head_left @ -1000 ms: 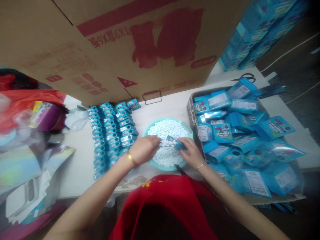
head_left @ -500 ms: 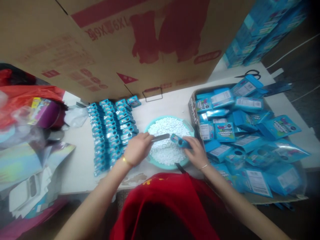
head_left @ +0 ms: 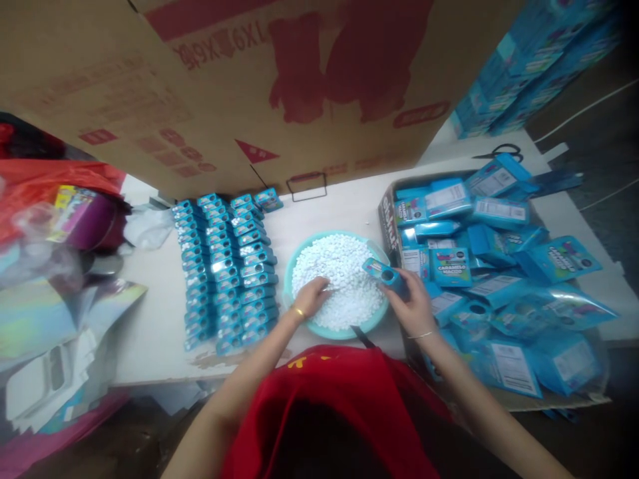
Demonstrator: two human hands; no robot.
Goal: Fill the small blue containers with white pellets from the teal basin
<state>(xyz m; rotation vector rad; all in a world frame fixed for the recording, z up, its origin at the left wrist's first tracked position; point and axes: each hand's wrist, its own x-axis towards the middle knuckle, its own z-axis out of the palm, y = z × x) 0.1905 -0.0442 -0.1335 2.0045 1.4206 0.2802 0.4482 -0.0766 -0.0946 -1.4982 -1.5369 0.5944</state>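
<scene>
A teal bowl [head_left: 289, 279] full of small white candies [head_left: 344, 266] sits on the table in front of me. My left hand [head_left: 312, 297] rests on the candies at the bowl's left side, fingers curled into them. My right hand [head_left: 412, 303] holds a small blue box [head_left: 383, 272] tilted over the bowl's right rim, its open end facing up. Rows of the same small blue boxes [head_left: 224, 266] lie stacked to the left of the bowl.
A cardboard tray [head_left: 384, 219] at right is heaped with larger blue packets [head_left: 499, 266]. A big cardboard carton [head_left: 224, 86] stands behind. Scissors [head_left: 502, 152] lie at far right. Bags and holographic sheets [head_left: 44, 313] crowd the left edge.
My hands have pulled apart: the right hand carried the blue box to the bowl's right rim, and the left hand dropped onto the candies, no longer showing the grey sleeve.
</scene>
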